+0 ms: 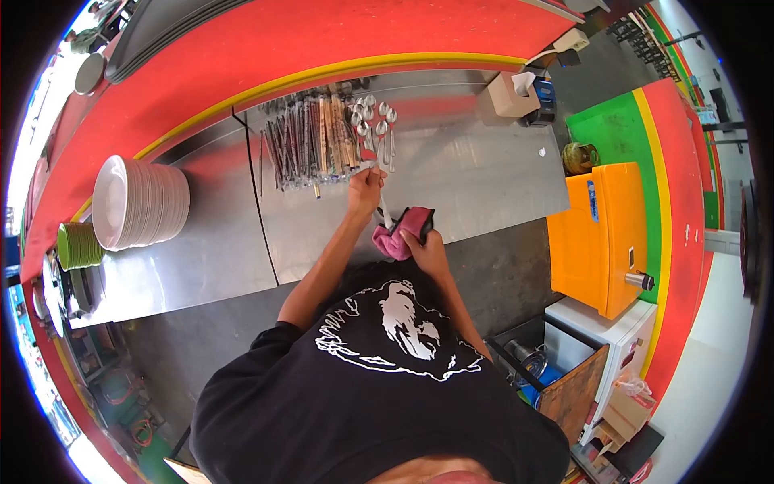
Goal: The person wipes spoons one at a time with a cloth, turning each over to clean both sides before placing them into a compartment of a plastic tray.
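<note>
My left hand (367, 192) is closed at the near edge of the laid-out cutlery. A shiny spoon (386, 216) reaches from its fingers down to a pink cloth (401, 235) with dark edging. My right hand (430, 252) grips that cloth, its thumb on top, close to my shirt; the spoon's lower end lies against the cloth. Just beyond my left hand, several clean spoons (381, 127) lie bowls away from me on the steel counter (476, 185). Left of them is a wide row of wrapped chopsticks (310, 137), dark and light brown.
Stacked white plates (149, 202) and green dishes (79, 246) stand at the counter's left. A tissue box (512, 95) sits at the far right corner. A red wall (339, 32) borders the far side. An orange cooler box (601, 234) stands right, above a white cabinet (621, 323).
</note>
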Demonstrator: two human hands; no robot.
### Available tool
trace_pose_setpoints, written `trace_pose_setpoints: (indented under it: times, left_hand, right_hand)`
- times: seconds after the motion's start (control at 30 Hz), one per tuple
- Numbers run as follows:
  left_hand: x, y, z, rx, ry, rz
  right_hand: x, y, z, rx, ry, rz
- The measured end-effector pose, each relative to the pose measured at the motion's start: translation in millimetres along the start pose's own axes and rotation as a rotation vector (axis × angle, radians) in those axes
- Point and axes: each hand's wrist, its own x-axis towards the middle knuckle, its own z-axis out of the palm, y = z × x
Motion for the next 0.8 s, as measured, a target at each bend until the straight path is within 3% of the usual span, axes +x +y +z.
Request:
trace_pose_setpoints:
  times: [0.1, 0.17, 0.2, 0.3, 0.33, 0.43, 0.63, 0.73, 0.8]
  left_hand:
    - [-1.6, 15.0, -10.7, -0.118, -0.195, -0.109]
    - [-13.8, 33.5, -11.4, -0.122, -0.309, -0.032]
    - [-20.5, 38.0, -10.1, -0.121, -0.371, 0.006]
    - [-33.4, 42.5, 4.0, -0.155, -0.402, 0.039]
    - [-40.5, 51.4, 4.4, -0.166, -0.384, -0.042]
    - [-48.0, 51.2, 10.3, -0.330, -0.326, 0.056]
    - [-55.6, 53.7, 1.4, -0.223, -0.250, 0.039]
    - [-54.0, 44.2, 2.0, -0.238, -0.181, 0.052]
    - [-52.7, 40.9, 2.1, -0.205, -0.116, 0.038]
  right_hand:
    - [-0.7, 9.2, 0.1, 0.504, 0.036, 0.191]
    - [8.5, -17.2, 1.0, 0.885, 0.091, 0.254]
    - [13.6, -9.4, 0.8, 0.913, 0.120, 0.290]
    - [30.1, -6.4, 1.3, 0.619, 0.013, 0.169]
    - [32.7, -12.2, 1.1, 0.506, -0.011, 0.138]
    - [40.5, -19.4, 2.3, 0.415, -0.048, 0.103]
    - [40.3, -32.8, 17.2, 0.388, -0.056, 0.046]
    - [36.8, -35.2, 29.0, 0.356, 0.061, -0.033]
    - [33.2, -31.2, 21.5, 0.143, 0.008, 0.014]
